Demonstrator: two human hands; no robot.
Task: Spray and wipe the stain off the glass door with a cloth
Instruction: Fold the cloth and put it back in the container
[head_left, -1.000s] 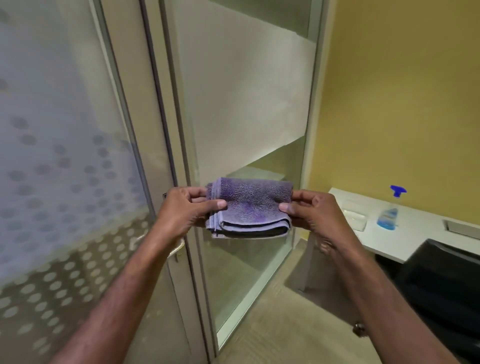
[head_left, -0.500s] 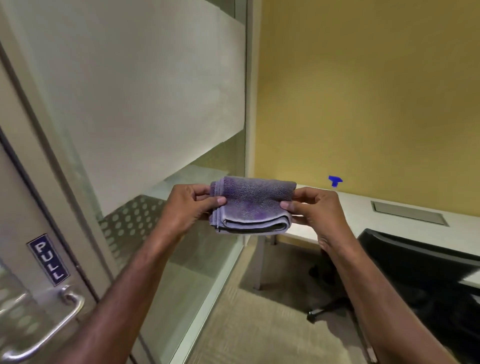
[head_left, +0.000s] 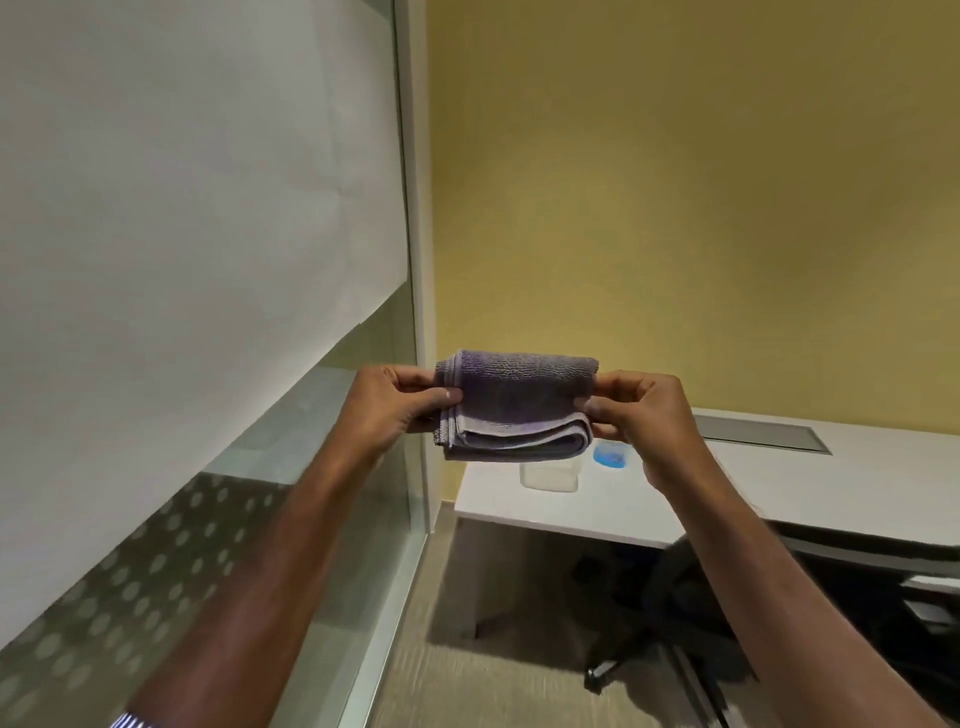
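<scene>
Reaching forward from the bottom of the view, two bare forearms meet at a folded purple cloth (head_left: 514, 405) held up in mid-air at chest height. The left hand (head_left: 395, 410) pinches the cloth's left end, thumb on the front face and fingers curled behind the stacked hems. The right hand (head_left: 644, 415) pinches the right end, where the fold is rounded — thumb and forefinger pressed together on the fabric. So each grip is closed on the cloth, which lies level between them in several layers, with pale edging showing along the lower front.

Beside the left arm stands a glass panel (head_left: 208, 312), frosted across its upper part, with a band of pale dots low down and a clear strip between. Its frame (head_left: 415, 208) rises just left of the cloth.

Below the right forearm a dark office chair (head_left: 727, 623) sits on the carpeted floor (head_left: 493, 686), partly under the white worktop (head_left: 779, 493). Near the worktop's front-left corner rests a clear plastic container (head_left: 548, 475); just beside it the blue-tinted base of a spray bottle (head_left: 613, 457) shows, its upper part hidden behind the right hand. Farther back on the worktop lies a grey rectangular cover plate (head_left: 763, 436) — close to the yellow wall (head_left: 675, 182).
</scene>
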